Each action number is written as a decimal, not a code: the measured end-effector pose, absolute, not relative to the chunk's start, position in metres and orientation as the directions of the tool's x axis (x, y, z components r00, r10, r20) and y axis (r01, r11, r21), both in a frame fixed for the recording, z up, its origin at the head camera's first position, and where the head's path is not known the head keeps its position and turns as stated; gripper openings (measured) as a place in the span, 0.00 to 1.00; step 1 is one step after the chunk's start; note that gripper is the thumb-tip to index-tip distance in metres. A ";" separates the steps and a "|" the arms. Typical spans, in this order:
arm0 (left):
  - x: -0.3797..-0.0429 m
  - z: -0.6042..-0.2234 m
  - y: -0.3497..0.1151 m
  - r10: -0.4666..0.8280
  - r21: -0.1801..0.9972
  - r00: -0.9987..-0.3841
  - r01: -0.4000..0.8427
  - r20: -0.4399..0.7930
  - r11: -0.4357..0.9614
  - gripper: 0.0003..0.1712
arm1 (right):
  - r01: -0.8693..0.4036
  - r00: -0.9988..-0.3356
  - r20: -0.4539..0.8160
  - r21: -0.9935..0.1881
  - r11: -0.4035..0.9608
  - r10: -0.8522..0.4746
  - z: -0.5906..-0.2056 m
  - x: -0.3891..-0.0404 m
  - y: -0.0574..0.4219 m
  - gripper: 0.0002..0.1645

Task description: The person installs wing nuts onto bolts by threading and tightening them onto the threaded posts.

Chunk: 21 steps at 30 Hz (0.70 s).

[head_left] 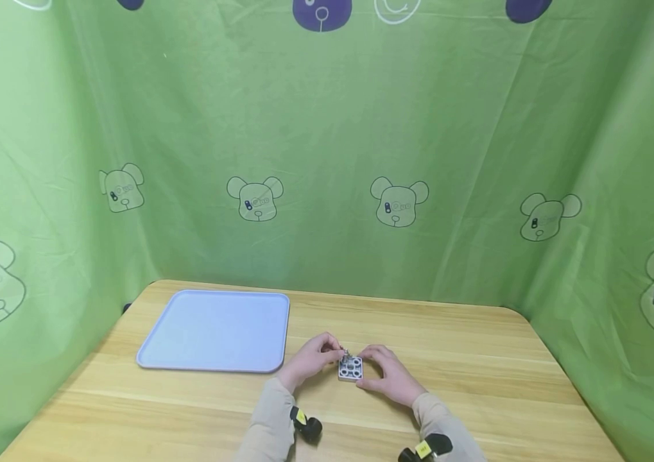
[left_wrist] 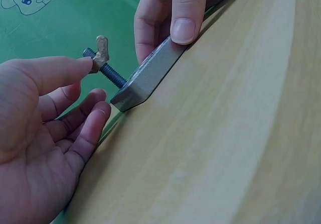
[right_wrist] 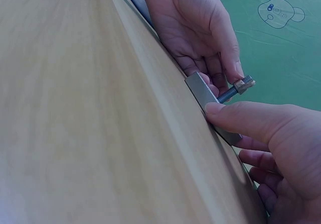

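A square metal block (head_left: 350, 367) with ringed holes in its top lies on the wooden table. From one corner a threaded bolt (left_wrist: 113, 76) stands up, with a brass-coloured wing nut (left_wrist: 102, 53) near its top end. My left hand (head_left: 312, 360) is at that corner, its thumb tip against the wing nut and its other fingers bent beside the bolt. On the opposite side my right hand (head_left: 391, 376) grips the block's edges, its thumb (right_wrist: 215, 108) on the near face and its fingers round the far side.
A light blue tray (head_left: 217, 330) lies on the table (head_left: 454, 346) to the left of the hands. Green cloth (head_left: 327, 128) with bear-head prints hangs behind the table and on both sides. Each sleeve carries a black wrist camera.
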<state>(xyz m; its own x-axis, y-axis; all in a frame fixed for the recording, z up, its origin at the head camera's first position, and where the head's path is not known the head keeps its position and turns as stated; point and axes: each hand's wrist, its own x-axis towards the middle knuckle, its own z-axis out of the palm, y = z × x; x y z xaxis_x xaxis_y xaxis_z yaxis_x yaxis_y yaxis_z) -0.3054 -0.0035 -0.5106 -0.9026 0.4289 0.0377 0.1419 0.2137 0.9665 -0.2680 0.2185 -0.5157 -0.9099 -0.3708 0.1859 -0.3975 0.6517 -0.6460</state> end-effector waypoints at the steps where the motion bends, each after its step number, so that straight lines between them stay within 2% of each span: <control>1: -0.305 -0.510 -0.003 0.428 0.966 -0.903 0.137 0.032 0.217 0.08 | -0.397 -0.910 0.185 -0.645 0.653 -0.371 -0.516 -0.268 0.219 0.34; 14: -0.304 -0.510 -0.003 0.466 0.966 -0.882 0.174 0.065 0.193 0.15 | -0.392 -0.913 0.186 -0.649 0.652 -0.364 -0.517 -0.268 0.218 0.34; 21: -0.304 -0.507 -0.003 0.470 0.962 -0.880 0.181 0.065 0.206 0.16 | -0.386 -0.915 0.179 -0.648 0.656 -0.361 -0.515 -0.268 0.218 0.34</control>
<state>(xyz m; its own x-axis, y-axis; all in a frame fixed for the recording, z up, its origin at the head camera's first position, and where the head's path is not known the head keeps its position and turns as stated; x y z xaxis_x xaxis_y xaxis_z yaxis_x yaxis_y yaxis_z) -0.3036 -0.0035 -0.5070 -0.8805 0.4696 0.0652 0.1810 0.2059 0.9617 -0.2684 0.2185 -0.5155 -0.9151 -0.3614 0.1790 -0.3860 0.6562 -0.6484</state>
